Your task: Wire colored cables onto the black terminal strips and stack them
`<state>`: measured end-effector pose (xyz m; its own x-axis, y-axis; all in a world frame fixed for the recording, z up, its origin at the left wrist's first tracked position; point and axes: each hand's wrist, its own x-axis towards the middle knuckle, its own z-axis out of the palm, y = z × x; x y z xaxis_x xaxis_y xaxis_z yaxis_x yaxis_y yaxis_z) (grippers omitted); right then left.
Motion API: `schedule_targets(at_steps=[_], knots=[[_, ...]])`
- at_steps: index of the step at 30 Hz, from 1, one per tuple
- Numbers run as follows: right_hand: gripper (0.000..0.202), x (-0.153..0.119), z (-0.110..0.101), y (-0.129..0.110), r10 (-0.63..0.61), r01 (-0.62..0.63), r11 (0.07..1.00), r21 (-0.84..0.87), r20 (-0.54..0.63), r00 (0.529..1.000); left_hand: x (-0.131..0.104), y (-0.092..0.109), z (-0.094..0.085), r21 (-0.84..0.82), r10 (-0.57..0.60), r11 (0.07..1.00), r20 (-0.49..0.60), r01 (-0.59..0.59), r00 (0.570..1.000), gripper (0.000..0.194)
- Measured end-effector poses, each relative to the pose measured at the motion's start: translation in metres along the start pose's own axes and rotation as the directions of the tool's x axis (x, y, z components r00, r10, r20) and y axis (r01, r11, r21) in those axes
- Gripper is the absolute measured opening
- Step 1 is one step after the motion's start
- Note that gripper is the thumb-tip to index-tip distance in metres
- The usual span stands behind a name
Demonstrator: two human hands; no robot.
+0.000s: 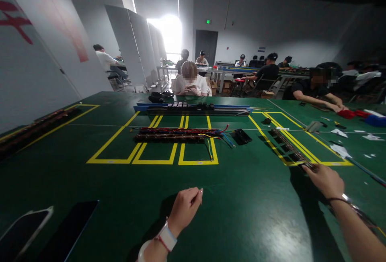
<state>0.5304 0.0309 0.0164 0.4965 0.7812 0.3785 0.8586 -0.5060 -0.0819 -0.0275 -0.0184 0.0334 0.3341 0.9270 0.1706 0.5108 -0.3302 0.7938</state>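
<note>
My right hand [325, 179] is closed around the near end of a long dark strip with copper-coloured lines [288, 146]. The strip slants away from me over yellow tape lines on the right of the table. Low in the middle, my left hand [185, 207] is curled into a loose fist above the green surface, with nothing visible in it. Beyond it lie several similar dark strips [170, 137], side by side, with red, blue and yellow wires [224, 134] coming out of their right end. A small black box-shaped part [242, 136] sits beside those wires.
Blue and dark rails [193, 109] lie along the far side of the green table [120, 189]. More dark strips [36, 129] rest at left, and two flat dark panels [69, 232] at lower left. Paper scraps [339, 149] litter the right. Co-workers sit opposite and at right.
</note>
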Motion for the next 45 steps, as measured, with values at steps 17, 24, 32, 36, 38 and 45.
schedule_targets(at_steps=[17, 24, 32, 36, 38, 45], knots=[[0.031, -0.124, -0.091, -0.277, -0.737, 0.571, 0.623, 0.535, 0.156, 0.658, -0.004, 0.000, 0.012, 0.379, 0.454, 0.832, -0.043, -0.406, 0.890, 0.030], [0.033, -0.173, -0.086, -0.398, -0.859, 0.664, 0.482, 0.571, 0.161, 0.485, -0.005, 0.001, 0.013, 0.445, 0.560, 0.751, -0.035, -0.489, 0.828, 0.027], [0.039, -0.219, -0.073, -0.500, -0.895, 0.661, 0.409, 0.629, 0.134, 0.426, -0.010, 0.004, 0.016, 0.417, 0.664, 0.684, -0.017, -0.598, 0.748, 0.029], [0.039, -0.227, -0.072, -0.524, -0.920, 0.666, 0.342, 0.663, 0.093, 0.381, -0.012, 0.005, 0.017, 0.430, 0.671, 0.690, -0.079, -0.582, 0.737, 0.031], [0.035, -0.224, -0.075, -0.524, -0.939, 0.661, 0.286, 0.694, 0.066, 0.338, -0.012, 0.004, 0.016, 0.426, 0.655, 0.708, -0.099, -0.563, 0.749, 0.031], [0.033, -0.166, -0.072, -0.454, -0.936, 0.542, 0.131, 0.830, -0.077, 0.344, -0.006, 0.003, 0.014, 0.264, 0.383, 0.900, -0.103, -0.346, 0.918, 0.034]])
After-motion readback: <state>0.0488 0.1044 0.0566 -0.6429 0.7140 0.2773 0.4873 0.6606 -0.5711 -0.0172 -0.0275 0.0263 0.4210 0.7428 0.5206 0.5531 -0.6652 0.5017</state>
